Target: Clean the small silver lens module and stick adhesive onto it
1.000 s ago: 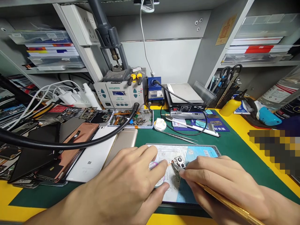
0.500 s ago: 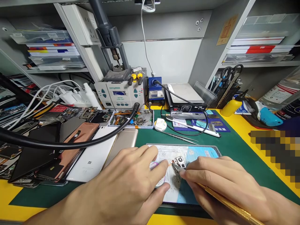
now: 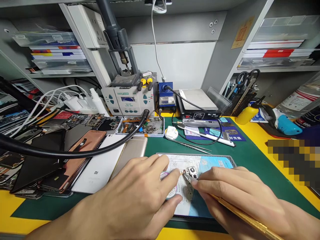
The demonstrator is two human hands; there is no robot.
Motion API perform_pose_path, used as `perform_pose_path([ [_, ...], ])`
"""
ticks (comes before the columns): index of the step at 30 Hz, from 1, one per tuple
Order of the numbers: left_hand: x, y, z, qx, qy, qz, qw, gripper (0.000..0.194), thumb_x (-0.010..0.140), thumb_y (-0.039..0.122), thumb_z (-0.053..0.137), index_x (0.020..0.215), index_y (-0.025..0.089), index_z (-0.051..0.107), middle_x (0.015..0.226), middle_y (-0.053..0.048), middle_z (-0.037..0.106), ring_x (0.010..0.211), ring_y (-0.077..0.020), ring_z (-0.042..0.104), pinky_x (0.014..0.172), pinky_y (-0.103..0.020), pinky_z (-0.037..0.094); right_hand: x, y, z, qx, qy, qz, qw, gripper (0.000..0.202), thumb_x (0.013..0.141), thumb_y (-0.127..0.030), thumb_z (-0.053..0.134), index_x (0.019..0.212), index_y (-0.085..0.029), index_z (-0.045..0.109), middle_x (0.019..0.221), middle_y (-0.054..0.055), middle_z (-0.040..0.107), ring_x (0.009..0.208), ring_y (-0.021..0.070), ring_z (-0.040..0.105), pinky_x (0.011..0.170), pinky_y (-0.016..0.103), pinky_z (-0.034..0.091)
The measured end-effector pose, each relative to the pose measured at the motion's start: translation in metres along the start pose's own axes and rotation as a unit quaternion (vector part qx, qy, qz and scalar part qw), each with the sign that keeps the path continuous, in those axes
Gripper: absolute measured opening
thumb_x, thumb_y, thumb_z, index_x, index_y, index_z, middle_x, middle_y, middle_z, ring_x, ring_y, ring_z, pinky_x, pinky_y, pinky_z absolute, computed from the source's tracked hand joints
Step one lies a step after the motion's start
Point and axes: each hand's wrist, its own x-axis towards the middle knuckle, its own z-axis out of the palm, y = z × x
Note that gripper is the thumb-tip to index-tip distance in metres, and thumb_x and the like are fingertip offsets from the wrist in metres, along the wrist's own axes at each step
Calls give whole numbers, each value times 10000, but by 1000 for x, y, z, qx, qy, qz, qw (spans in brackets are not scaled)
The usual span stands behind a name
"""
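Observation:
A small camera module (image 3: 192, 170) lies on a white and blue sheet (image 3: 207, 200) over a grey perforated pad. My right hand (image 3: 240, 193) is closed around a gold-handled knife (image 3: 246, 216), whose blade tip touches the small parts just left of the module. My left hand (image 3: 140, 190) is curled over the sheet, its index fingertip at the left end of these parts. A round labelled disc (image 3: 172, 191) shows between the left thumb and index finger; whether the fingers grip it is unclear.
Stacked phones (image 3: 96, 170) and a thick black hose (image 3: 75, 154) fill the left. Behind are a parts tray (image 3: 160, 128), tweezers (image 3: 192, 146), a rework station (image 3: 127, 100) and a flat heating plate (image 3: 197, 100). A yellow bottle (image 3: 246, 114) stands at the right.
The camera view has shifted very slightly. Both hands and the knife stay in nearly the same place, with the blade tip still beside the camera module.

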Motion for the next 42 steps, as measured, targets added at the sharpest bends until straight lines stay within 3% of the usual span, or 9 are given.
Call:
perform_pose_path([
  [28, 0, 1, 2, 19, 18, -3, 1000, 323, 970, 358, 497, 1235, 206, 600, 1001, -81, 618, 845, -258, 631, 634, -389, 492, 0, 2, 1, -2, -6, 1, 1000, 254, 887, -4, 546, 1110, -105, 610, 742, 30, 565, 614, 139, 478, 500, 296, 309],
  [42, 1, 1, 0, 23, 14, 5, 1000, 317, 974, 353, 489, 1230, 206, 607, 1004, -84, 619, 858, -256, 629, 641, -379, 473, -2, 0, 0, -15, -7, 0, 1000, 243, 893, -13, 534, 1098, -107, 625, 785, 52, 616, 627, 143, 538, 499, 293, 331],
])
